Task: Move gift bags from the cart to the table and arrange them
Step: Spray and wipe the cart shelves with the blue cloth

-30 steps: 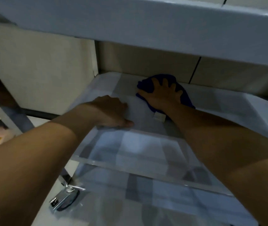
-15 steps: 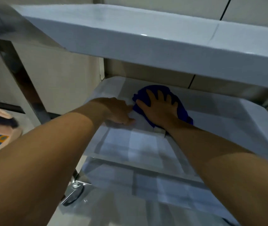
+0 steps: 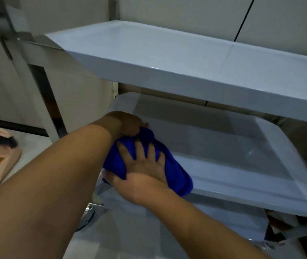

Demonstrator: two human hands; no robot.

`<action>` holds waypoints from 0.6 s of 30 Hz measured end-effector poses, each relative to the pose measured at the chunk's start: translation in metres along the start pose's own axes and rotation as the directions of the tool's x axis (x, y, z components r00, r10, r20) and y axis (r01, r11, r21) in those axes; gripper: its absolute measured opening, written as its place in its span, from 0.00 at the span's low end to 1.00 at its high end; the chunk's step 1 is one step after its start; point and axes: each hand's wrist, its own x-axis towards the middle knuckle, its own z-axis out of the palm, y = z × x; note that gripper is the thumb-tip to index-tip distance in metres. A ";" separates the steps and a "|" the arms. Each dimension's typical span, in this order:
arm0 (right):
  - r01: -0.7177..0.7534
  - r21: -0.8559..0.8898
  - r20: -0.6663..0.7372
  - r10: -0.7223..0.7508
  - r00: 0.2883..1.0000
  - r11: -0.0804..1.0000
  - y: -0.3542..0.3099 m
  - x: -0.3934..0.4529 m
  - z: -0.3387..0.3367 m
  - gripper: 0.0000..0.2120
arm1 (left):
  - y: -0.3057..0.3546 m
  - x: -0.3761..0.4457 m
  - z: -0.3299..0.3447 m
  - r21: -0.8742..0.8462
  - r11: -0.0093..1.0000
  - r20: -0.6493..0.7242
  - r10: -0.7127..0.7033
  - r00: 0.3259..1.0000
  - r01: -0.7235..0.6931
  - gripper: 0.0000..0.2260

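Head view: blue cloth at the front left corner of the cart's middle shelf.
Soft, light, probably non-slip; left hand grips its far end, right hand lies flat on top, fingers spread.

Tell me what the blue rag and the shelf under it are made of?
The blue rag looks like soft, fuzzy cloth, maybe microfiber: it bunches and folds under the right hand. The middle shelf looks like smooth, glossy plastic or coated metal, since it catches light; which one is unclear.
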 end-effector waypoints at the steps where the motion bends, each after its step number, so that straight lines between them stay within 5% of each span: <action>1: 0.017 -0.017 -0.011 -0.017 1.000 1.000 -0.008 0.005 0.003 0.39 | -0.001 -0.002 0.002 -0.037 0.999 -0.029 0.020 0.999 -0.021 0.26; 5: 0.070 -0.025 -0.077 -0.072 0.994 0.997 -0.008 0.023 0.004 0.40 | -0.010 -0.014 0.013 -0.182 0.983 -0.261 -0.048 0.964 0.000 0.21; 8: 0.121 0.007 -0.124 -0.120 0.985 0.993 -0.001 0.046 0.000 0.41 | -0.027 -0.026 0.022 -0.317 0.944 -0.413 -0.219 0.884 0.086 0.17; 11: 0.098 -0.014 -0.128 -0.099 0.987 0.995 0.002 0.086 -0.002 0.42 | -0.032 -0.045 0.042 -0.452 0.892 -0.541 -0.271 0.796 -0.004 0.14; 14: 0.083 -0.031 -0.061 -0.085 0.995 0.996 0.008 0.129 -0.006 0.39 | -0.031 -0.056 0.065 -0.417 0.901 -0.644 -0.198 0.739 -0.122 0.16; 18: 0.105 0.002 -0.134 -0.104 0.986 0.994 0.019 0.183 -0.011 0.38 | -0.043 -0.061 0.089 -0.231 0.973 -0.631 -0.141 0.763 -0.012 0.23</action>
